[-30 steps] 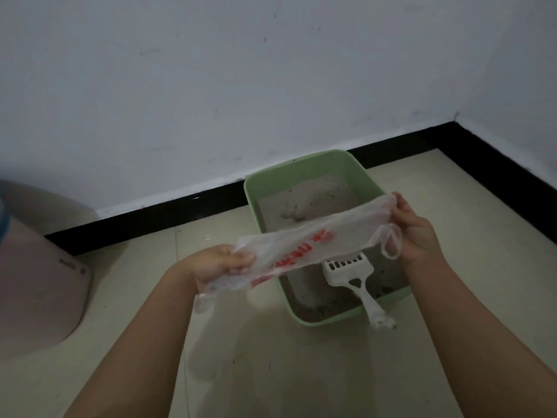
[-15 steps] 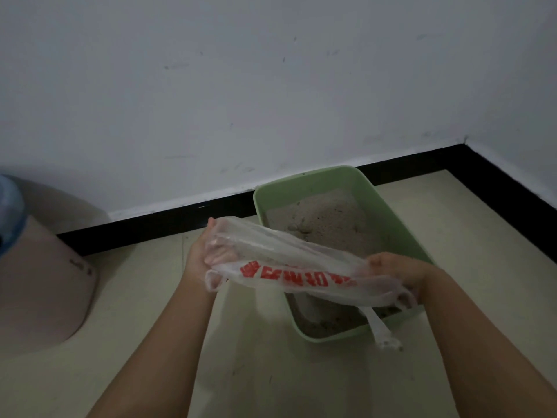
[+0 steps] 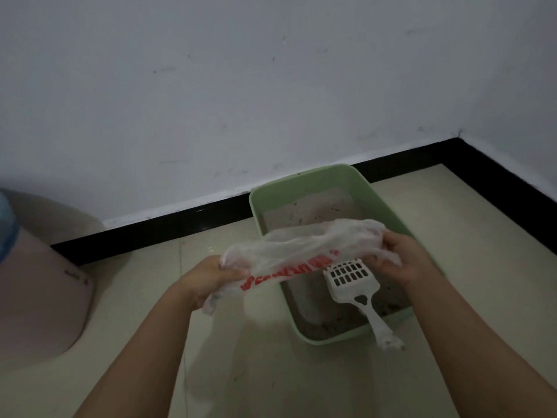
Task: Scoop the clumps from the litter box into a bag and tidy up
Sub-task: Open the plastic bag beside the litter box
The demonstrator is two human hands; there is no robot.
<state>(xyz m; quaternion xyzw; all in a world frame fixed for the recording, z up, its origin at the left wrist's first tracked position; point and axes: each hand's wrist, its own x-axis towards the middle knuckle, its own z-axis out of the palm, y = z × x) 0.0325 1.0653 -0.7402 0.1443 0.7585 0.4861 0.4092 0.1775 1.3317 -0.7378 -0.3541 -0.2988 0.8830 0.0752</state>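
Observation:
A thin clear plastic bag [image 3: 301, 248] with red print is stretched between my hands above the near half of the green litter box [image 3: 304, 181]. My left hand [image 3: 208, 277] grips its left end, over the floor left of the box. My right hand [image 3: 404, 260] grips its right end, over the box's right side. The box holds grey litter [image 3: 310, 211] with small dark bits. A white slotted scoop [image 3: 351, 280] lies in the box, its handle sticking out over the near rim.
The box stands on pale floor tiles [image 3: 452, 224] near a room corner, its far end close to the black baseboard [image 3: 168, 229] and white wall. A large pale rounded appliance [image 3: 39, 294] stands at the left.
My right hand rose and my left hand dropped, tilting the bag back the other way. The scoop's head, covered by the bag half a second ago, shows again.

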